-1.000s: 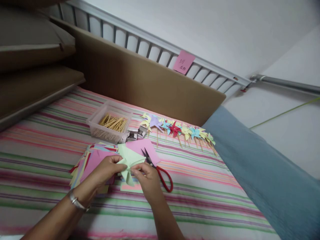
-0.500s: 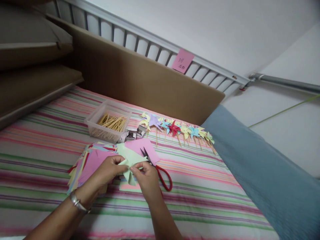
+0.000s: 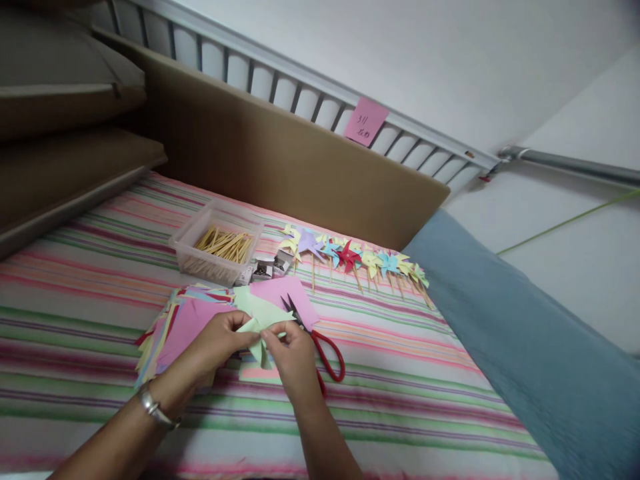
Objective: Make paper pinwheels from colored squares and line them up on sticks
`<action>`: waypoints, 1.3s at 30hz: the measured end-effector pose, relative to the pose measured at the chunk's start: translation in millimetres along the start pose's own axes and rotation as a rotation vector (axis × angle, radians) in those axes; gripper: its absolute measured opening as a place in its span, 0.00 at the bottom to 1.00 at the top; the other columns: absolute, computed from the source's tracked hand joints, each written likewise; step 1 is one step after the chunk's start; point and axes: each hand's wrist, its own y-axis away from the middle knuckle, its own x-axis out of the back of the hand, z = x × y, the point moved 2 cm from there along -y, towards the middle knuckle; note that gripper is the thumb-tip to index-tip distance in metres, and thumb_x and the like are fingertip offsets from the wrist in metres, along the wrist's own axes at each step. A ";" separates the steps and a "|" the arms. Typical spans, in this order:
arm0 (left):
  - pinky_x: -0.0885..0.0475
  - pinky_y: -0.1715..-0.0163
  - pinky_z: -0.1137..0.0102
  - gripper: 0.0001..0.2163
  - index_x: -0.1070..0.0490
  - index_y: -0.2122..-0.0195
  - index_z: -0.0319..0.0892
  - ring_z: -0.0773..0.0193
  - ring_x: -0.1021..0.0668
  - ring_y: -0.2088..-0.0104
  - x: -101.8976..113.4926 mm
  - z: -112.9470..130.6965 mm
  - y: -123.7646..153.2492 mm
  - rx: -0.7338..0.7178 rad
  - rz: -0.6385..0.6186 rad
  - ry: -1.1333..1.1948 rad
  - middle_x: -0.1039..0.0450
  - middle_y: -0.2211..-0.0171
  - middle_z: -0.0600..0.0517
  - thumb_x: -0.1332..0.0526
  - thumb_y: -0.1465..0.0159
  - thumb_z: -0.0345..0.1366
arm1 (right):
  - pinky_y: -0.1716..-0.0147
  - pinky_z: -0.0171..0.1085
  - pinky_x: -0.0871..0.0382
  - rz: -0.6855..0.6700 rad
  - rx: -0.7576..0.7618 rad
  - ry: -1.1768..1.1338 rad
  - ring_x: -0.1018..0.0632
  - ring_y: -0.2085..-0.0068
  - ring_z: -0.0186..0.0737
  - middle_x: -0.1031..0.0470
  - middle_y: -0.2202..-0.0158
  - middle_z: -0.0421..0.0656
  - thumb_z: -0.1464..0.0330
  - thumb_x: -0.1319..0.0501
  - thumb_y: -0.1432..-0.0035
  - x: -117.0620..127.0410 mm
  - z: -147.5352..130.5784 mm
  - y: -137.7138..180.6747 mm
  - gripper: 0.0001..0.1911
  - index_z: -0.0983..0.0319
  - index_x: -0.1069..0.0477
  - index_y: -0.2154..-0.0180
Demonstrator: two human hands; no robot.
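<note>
Left hand, right hand pinching green paper; scissors just right; open striped sheet nearer.

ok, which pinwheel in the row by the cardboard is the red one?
The red pinwheel, about the middle of the row. It is the only saturated one; all the others are pastel: yellow, purple, light blue, green.

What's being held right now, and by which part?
A pale green paper piece, pinched near its centre by the left hand and the right hand together.
</note>
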 end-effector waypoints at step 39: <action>0.48 0.79 0.72 0.03 0.33 0.80 0.40 0.70 0.41 0.81 -20.1 2.4 2.2 0.076 -0.291 -0.256 0.41 0.84 0.60 0.42 0.55 0.33 | 0.49 0.45 0.35 -0.369 0.105 0.159 0.31 0.45 0.50 0.30 0.46 0.43 0.75 0.38 0.56 36.4 3.2 -1.4 0.35 0.52 0.36 0.44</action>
